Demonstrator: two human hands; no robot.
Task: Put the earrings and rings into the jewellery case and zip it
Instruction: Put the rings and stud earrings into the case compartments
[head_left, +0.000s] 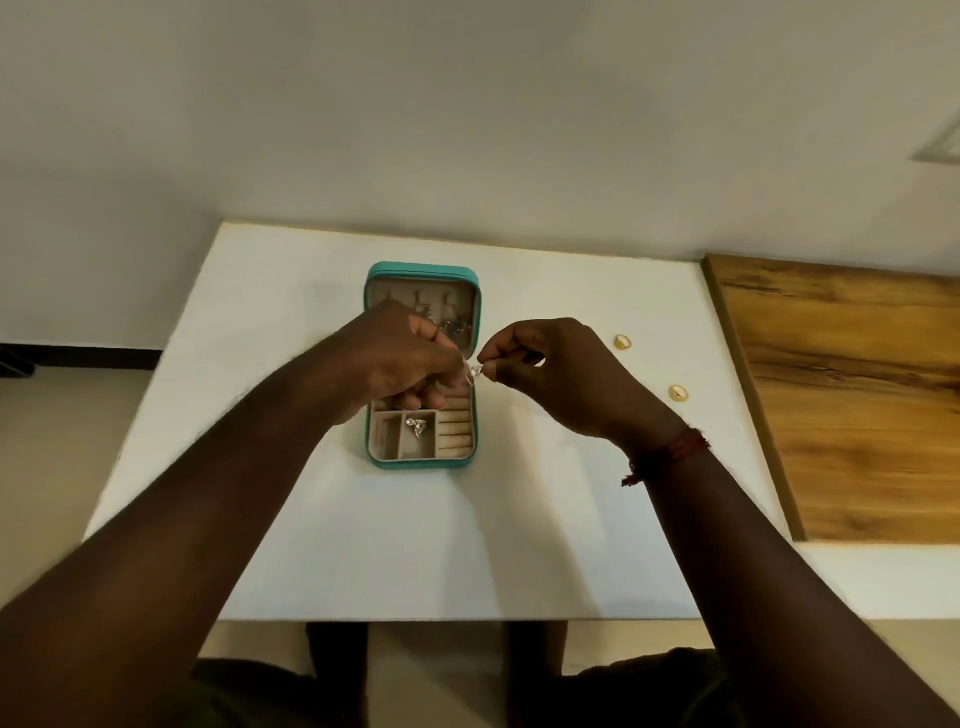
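A teal jewellery case (422, 462) lies open in the middle of the white table, lid flat at the far side. Silver earrings (457, 326) hang in the lid. A silver piece (415, 426) sits in a middle compartment of the base, beside the ring rolls (456, 434). My left hand (410, 358) and my right hand (550, 369) meet over the case's right edge, both pinching a small silver earring (474, 372) between fingertips. Two gold rings lie on the table to the right, one farther (622, 342) and one nearer (678, 393).
The white table (322, 545) has its front edge near my knees. A wooden board (852, 395) adjoins it on the right. A pale wall rises behind the table's far edge.
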